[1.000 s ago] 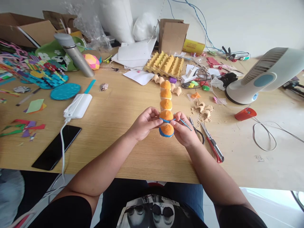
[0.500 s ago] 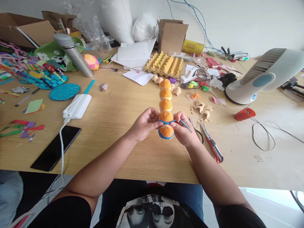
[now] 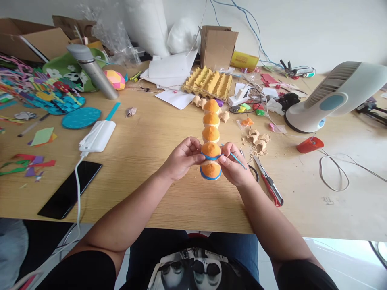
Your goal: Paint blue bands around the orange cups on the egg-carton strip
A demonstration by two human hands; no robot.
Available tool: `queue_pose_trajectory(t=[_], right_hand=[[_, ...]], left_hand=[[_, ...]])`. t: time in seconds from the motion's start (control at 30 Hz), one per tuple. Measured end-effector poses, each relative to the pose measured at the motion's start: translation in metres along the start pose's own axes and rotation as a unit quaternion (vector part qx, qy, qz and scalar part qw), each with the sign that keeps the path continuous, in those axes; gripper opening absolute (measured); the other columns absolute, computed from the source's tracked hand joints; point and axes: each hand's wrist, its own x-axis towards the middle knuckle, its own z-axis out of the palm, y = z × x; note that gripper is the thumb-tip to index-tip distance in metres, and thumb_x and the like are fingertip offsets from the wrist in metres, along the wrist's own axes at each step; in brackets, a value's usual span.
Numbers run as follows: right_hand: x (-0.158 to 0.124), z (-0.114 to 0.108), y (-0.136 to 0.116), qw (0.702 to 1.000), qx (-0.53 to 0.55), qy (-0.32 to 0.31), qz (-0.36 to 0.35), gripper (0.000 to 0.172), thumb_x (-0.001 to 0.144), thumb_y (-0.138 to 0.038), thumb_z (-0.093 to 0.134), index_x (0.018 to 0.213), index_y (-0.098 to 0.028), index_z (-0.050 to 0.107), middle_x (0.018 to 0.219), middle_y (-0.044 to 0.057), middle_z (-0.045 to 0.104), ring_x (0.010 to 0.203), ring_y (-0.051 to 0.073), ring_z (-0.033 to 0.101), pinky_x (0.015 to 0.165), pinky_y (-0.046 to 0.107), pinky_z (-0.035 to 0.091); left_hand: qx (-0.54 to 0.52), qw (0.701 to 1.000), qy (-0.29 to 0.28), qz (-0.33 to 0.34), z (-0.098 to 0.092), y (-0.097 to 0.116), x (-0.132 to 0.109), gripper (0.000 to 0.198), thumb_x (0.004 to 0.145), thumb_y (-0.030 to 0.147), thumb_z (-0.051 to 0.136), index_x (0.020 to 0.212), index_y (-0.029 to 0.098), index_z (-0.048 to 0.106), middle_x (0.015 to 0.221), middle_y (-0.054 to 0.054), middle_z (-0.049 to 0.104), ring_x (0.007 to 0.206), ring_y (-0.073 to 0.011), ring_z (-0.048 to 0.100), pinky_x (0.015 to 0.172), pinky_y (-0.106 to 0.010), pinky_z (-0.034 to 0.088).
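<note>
A row of orange-painted egg-carton cups lies on the wooden table, running away from me. Blue strips ring the two nearest cups. My left hand grips the left side of the row at the second cup, fingers closed. My right hand pinches a thin blue strip against the right side between the two nearest cups; the strip's free end sticks out to the right.
Scissors and a red-handled cutter lie just right of my right hand. A yellow egg tray, a white fan, a red cup, a phone, a power bank and coloured paper scraps surround the work.
Almost nothing: both hands and the orange row have shifted very slightly toward me, still pressing the blue strip at the same joint.
</note>
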Motion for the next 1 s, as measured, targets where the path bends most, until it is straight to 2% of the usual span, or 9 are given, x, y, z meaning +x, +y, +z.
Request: queue_pose_trajectory(t=[0.43,0.83,1.0], right_hand=[[-0.0014,-0.0068,0.0047,0.999,0.008,-0.031,-0.019,0.051,0.081,-0.047,0.093,0.082,-0.028,0.046,0.072,-0.005,0.053,0.066,0.016,0.045,0.067,0.030,0.041],[-0.0024,-0.0036,0.0015,0.999,0.004,-0.031,-0.015,0.054,0.080,-0.050,0.093,0.079,-0.028,0.045,0.067,-0.006,0.049,0.061,0.015,0.038,0.062,0.030,0.038],[-0.0027,-0.0014,-0.0008,1.000,-0.009,-0.023,-0.009,0.058,0.078,-0.054,0.094,0.077,-0.028,0.042,0.065,-0.007,0.046,0.059,0.015,0.036,0.060,0.030,0.037]], left_hand=[[-0.017,1.000,-0.023,-0.002,0.0016,0.0033,-0.0027,0.053,0.068,0.034,0.102,0.085,0.021,0.054,0.078,0.004,0.066,0.069,-0.0101,0.063,0.062,-0.022,0.052],[-0.015,0.999,-0.043,0.000,-0.0022,0.0025,-0.0031,0.048,0.070,0.028,0.101,0.087,0.021,0.057,0.082,0.004,0.067,0.076,-0.0116,0.067,0.067,-0.023,0.056],[-0.020,0.998,-0.063,-0.011,-0.0029,0.0035,-0.0041,0.047,0.073,0.032,0.100,0.089,0.021,0.057,0.083,0.002,0.068,0.075,-0.0125,0.068,0.065,-0.024,0.056]])
